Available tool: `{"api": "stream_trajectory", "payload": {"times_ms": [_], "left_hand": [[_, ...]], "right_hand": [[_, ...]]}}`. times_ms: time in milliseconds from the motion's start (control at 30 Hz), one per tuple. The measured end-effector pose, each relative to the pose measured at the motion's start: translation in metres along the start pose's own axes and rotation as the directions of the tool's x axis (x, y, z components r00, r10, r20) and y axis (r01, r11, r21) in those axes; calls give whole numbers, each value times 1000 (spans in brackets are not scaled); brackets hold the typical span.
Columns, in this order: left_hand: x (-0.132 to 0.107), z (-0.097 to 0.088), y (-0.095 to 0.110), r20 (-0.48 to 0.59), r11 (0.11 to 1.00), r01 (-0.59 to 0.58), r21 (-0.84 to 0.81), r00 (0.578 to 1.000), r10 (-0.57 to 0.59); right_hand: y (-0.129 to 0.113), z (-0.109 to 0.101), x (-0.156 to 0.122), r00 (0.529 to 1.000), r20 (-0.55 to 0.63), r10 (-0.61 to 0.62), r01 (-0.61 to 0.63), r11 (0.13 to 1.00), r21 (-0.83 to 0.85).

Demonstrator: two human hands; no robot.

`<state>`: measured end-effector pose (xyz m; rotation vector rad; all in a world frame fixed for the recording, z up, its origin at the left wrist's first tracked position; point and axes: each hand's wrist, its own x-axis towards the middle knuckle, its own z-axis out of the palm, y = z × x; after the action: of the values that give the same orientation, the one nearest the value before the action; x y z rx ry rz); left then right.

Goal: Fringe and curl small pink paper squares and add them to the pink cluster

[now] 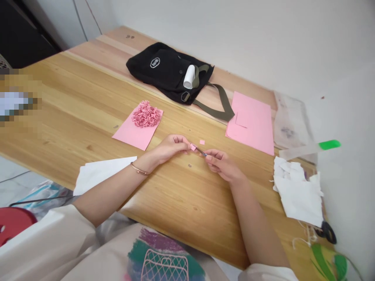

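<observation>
Over the middle of the wooden table (175, 187), my left hand (174, 146) pinches a small piece of pink paper (193, 147) between thumb and fingers. From the other side, my right hand (219, 162) grips a slim dark tool (200, 151) with a bit of blue near the fingers; its tip meets the pink piece. Too little of the tool shows to tell its kind. Just beyond lies a loose pink paper square (202, 142). Left of the hands, a heap of small pink pieces (145, 114) rests on a pink sheet (131, 134).
A black bag (164, 74) with a white roll (189, 76) on it lies at the back. Pink sheets (252, 125) are to its right. White paper (297, 191), black-handled scissors (328, 232) and a green-tipped strip (329, 144) sit along the right wall. Folded white paper (102, 173) is near my left forearm.
</observation>
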<state>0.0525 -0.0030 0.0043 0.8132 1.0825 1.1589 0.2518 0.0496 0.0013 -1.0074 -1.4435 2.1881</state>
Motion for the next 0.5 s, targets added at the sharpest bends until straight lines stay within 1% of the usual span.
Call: {"api": "stream_trajectory", "payload": {"times_ms": [500], "left_hand": [[0,0,0,9,1000,8,-28,1000,-8]], "right_hand": [[3,-2,0,999,36,-20,19,999,33]]}}
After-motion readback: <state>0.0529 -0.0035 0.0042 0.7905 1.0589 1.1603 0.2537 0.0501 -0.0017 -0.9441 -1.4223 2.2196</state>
